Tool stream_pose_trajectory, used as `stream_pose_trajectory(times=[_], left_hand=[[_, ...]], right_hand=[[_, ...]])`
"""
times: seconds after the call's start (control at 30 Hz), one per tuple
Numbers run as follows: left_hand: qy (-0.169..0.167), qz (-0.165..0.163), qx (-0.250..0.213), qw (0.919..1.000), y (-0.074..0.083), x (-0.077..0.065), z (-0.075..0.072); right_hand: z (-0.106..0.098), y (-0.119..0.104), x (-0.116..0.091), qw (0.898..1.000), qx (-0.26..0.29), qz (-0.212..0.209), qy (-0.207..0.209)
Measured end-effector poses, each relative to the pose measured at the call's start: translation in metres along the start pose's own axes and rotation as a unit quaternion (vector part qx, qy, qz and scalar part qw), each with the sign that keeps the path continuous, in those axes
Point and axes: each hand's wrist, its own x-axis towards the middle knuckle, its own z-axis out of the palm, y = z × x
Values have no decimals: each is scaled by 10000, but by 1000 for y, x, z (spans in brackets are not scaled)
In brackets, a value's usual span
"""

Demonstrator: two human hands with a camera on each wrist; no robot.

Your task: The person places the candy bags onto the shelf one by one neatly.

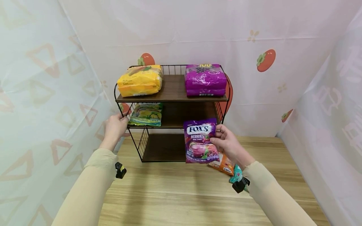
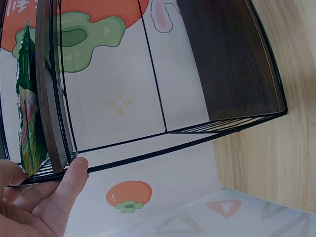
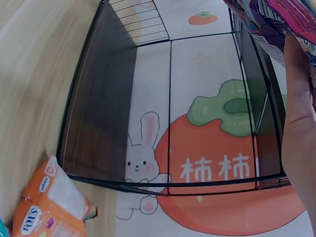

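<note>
My right hand (image 1: 227,142) pinches the right edge of a purple bag of Fox's Berries candy (image 1: 195,147), held upright in front of the rack's middle shelf. In the right wrist view part of that bag shows at the top right corner. My left hand (image 1: 115,128) grips the left side of the three-tier rack (image 1: 172,101) at middle-shelf height. In the left wrist view its fingers (image 2: 74,173) lie around the black wire frame. A green candy bag (image 1: 147,114) lies at the left of the middle shelf, close to this hand.
On the top shelf sit a yellow pack (image 1: 139,82) at the left and a purple pack (image 1: 205,81) at the right. An orange candy bag (image 1: 226,167) and a teal bag (image 1: 236,174) lie on the wooden table (image 1: 167,194), right of the rack. Printed cloth surrounds the table.
</note>
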Motion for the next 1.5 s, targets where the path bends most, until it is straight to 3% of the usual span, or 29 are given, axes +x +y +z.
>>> stream_pose_trajectory(times=[0.37, 0.57, 0.7, 0.93, 1.07, 1.2, 1.33, 1.5], left_hand=[[66, 77, -75, 9999, -2, 1, 1], [-1, 25, -236, 9997, -3, 0, 1], [44, 67, -84, 9999, -3, -1, 1], [-127, -63, -456, 9989, -2, -1, 1], [-14, -8, -207, 9998, -3, -1, 2], [-73, -24, -350, 9994, -2, -2, 1], [-125, -51, -490, 9987, -1, -2, 1], [-41, -34, -361, 9993, -1, -2, 1]], right_hand=[[0, -6, 12, 9982, 386, 6, 465], [5, -7, 15, 9949, 498, 74, 871], [11, -10, 16, 9905, 577, 234, 1223], [18, -12, 19, 9794, 1010, 497, 1679], [21, -14, 22, 9696, 1493, 523, 1868], [26, -16, 25, 9576, 1933, 471, 2083], [32, -18, 26, 9465, 2340, 419, 2181], [40, -21, 25, 9423, 2543, 366, 2145]])
